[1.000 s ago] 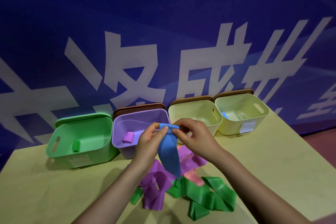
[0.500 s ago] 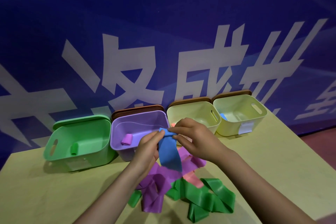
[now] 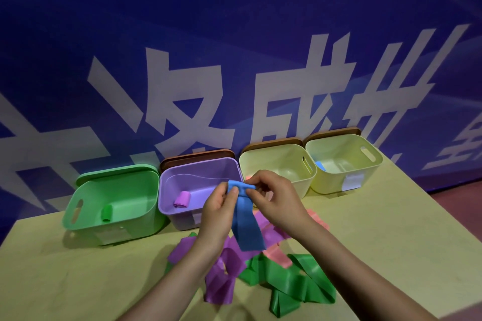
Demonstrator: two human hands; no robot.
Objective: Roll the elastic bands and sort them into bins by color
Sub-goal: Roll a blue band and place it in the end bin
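Blue band (image 3: 246, 227) is hanging in the air in front of the purple bin (image 3: 198, 185), its top end bunched into a small roll between both hands. Left hand (image 3: 217, 208) is pinching that rolled end with thumb and fingertips, and right hand (image 3: 273, 200) is pinching it from the other side, fingers curled over the top. The loose tail is dangling down over the pile on the table (image 3: 391, 229). Down there, purple bands (image 3: 224, 268) are lying tangled beside green bands (image 3: 294, 284), with pink bands (image 3: 279, 255) peeking out between them and under the right wrist. Four bins are sitting in a row at the back edge: the green bin (image 3: 117, 198) is holding a green roll (image 3: 106, 212), the purple one is holding a purple roll (image 3: 182, 199), then come two pale yellow bins (image 3: 276, 164) side by side, touching. The far right yellow bin (image 3: 344, 161) is showing a bit of blue (image 3: 320, 165) inside at its left wall. A blue wall (image 3: 234, 34) with large white characters is standing behind everything.
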